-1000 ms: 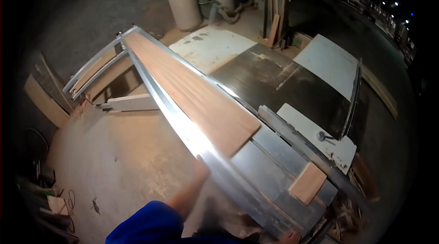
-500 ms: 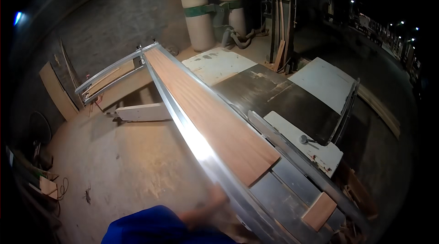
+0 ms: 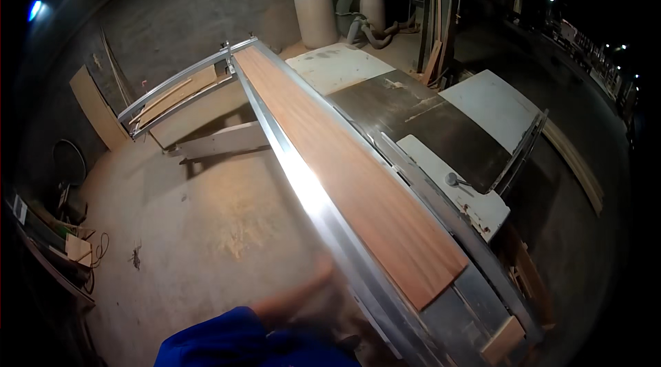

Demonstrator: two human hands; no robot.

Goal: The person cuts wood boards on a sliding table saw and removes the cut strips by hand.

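Observation:
A long reddish-brown wooden board [image 3: 351, 184] lies flat on a metal sliding table [image 3: 475, 305], alongside a shiny aluminium rail [image 3: 313, 198]. Its far end reaches the aluminium crosscut frame [image 3: 189, 67]. Beyond the board's near end sits a small wood block [image 3: 504, 341]. My left arm, in a blue sleeve, comes from the lower edge, and my left hand [image 3: 326, 272] is beside the rail's left side. Motion smears the fingers, so their grip cannot be made out. My right hand is out of the picture.
On the right lie a dark machine table [image 3: 427, 126] and a white panel [image 3: 492, 116]; a small white plate [image 3: 475, 195] carries a grey knob [image 3: 452, 179]. A white support arm [image 3: 224, 141] juts left. Dust-collector bags [image 3: 317, 19] stand behind. Long boards [image 3: 575, 164] lie far right.
The board and small block have slid toward me, past the white plate. My left hand has stayed beside the rail. The view has tilted downward a little.

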